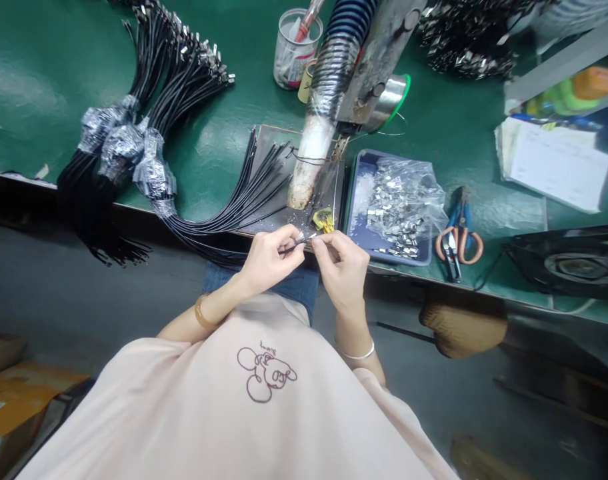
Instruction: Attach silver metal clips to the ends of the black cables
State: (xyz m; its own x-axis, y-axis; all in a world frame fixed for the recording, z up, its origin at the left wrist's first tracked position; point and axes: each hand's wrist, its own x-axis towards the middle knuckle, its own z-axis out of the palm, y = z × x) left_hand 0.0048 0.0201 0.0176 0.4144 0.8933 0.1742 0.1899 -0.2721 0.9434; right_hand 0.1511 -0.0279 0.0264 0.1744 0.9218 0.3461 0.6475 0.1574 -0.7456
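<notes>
My left hand is closed in a pinch round a thin black cable near its end. Close against it, my right hand pinches with thumb and forefinger at a small silvery metal connector at the cable's tip; its exact shape is too small to tell. Both hands are at the table's front edge. Left of them, a bundle of black cables fans over a dark board. Just beyond my fingertips lies a small yellow piece, below a white-wrapped hose end.
A blue tray holds bagged metal connectors. Pliers, papers and a black device lie to the right. Wrapped cable bundles hang over the edge at left. A solder spool and cup stand behind.
</notes>
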